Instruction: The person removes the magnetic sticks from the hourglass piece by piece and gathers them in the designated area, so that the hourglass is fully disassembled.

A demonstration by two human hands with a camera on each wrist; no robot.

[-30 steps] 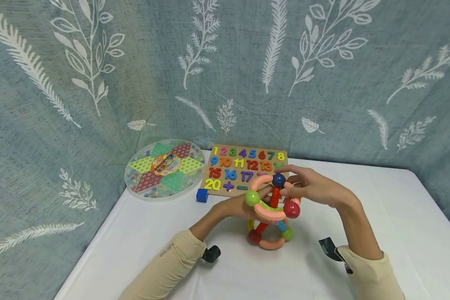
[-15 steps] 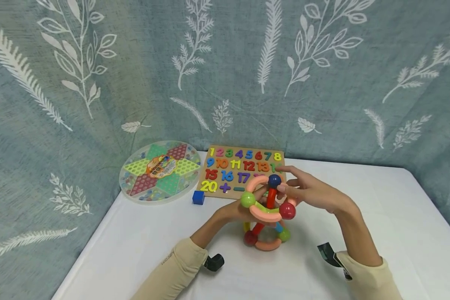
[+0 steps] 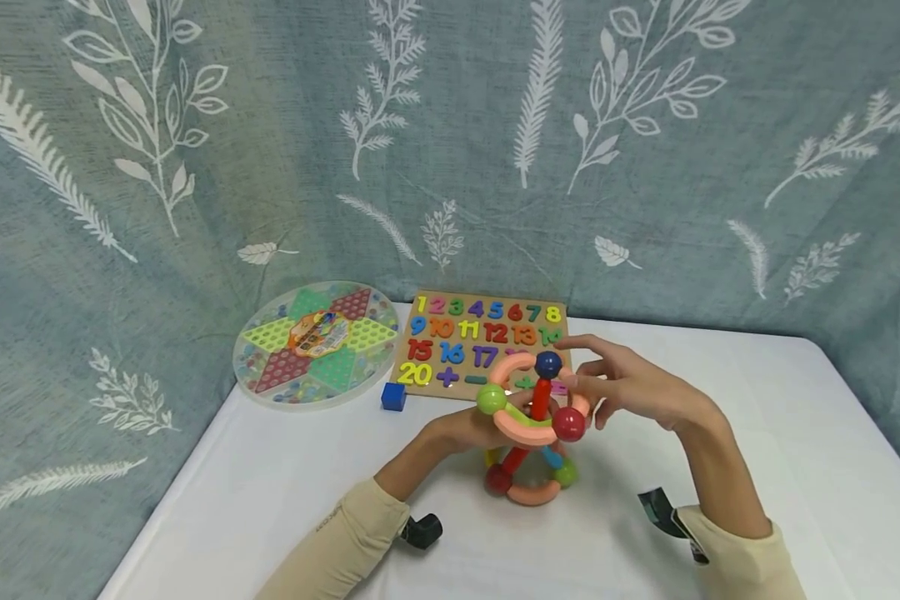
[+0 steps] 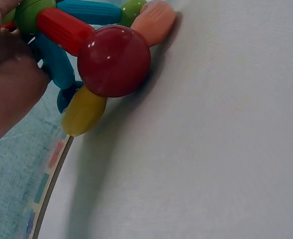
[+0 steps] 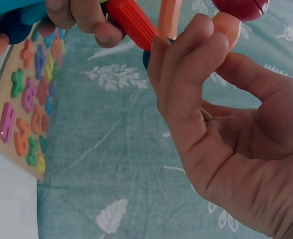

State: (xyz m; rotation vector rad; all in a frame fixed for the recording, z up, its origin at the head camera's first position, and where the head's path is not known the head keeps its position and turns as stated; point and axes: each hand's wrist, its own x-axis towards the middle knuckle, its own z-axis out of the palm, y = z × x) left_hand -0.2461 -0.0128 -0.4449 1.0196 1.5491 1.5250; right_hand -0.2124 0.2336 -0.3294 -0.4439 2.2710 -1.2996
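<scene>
A magnetic ball-and-stick toy (image 3: 525, 432) stands on the white table, built of coloured balls joined by straight and curved rods. My left hand (image 3: 468, 427) reaches behind its narrow middle and holds it there; most of those fingers are hidden in the head view. In the left wrist view, a dark red ball (image 4: 114, 60) of the lower ring shows close up. At the upper ring, my right hand (image 3: 637, 387) pinches the salmon curved rod (image 5: 228, 29) between the blue ball (image 3: 548, 364) and the red ball (image 3: 569, 424), fingers bent around it in the right wrist view.
Behind the toy lies a wooden number board (image 3: 466, 331). A round marble board game (image 3: 318, 343) sits to its left, and a small blue cube (image 3: 393, 397) is near the board's front left corner. A patterned curtain (image 3: 450, 167) hangs along the table's far edge.
The right hand has shifted slightly right, away from the blue ball, and its lower fingers now show beside the salmon rod. The left hand keeps its hold. The head view has shifted a little.
</scene>
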